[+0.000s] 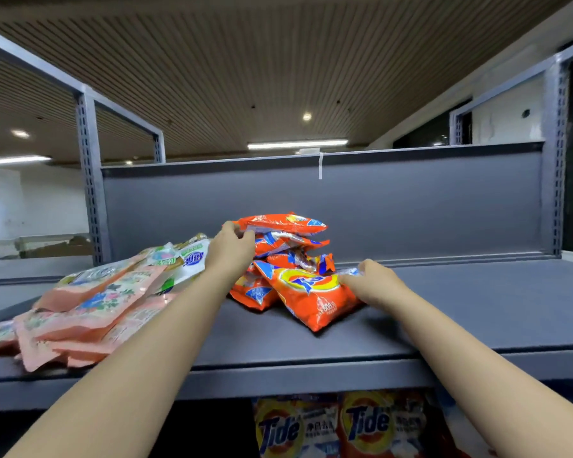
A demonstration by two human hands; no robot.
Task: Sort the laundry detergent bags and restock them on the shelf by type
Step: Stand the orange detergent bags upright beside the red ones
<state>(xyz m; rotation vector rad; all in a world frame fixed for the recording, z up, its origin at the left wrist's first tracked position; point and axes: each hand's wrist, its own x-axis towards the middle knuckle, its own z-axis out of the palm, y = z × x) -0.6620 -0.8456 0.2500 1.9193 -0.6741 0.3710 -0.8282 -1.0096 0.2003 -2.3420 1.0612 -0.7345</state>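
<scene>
Orange detergent bags (pixel 288 259) heaped on the shelf (pixel 477 309). Left hand (pixel 230 247) fingers curl round the top bag (pixel 283 223) at its nine o'clock edge. Right hand (pixel 376 282) fingers pinch the front bag (pixel 311 292) at three o'clock.

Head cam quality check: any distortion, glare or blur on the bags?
Head view: wide-angle bending bows the grey metal shelf uprights outward; ceiling lights glare on the glossy orange detergent bags; pink floral pouches at left look soft; the left hand and right hand are reasonably sharp.

Orange Tide bags (pixel 288 259) heaped mid-shelf (pixel 477 309), pink floral bags (pixel 90 309) piled flat to their left, green-white bags (pixel 192 256) behind
</scene>
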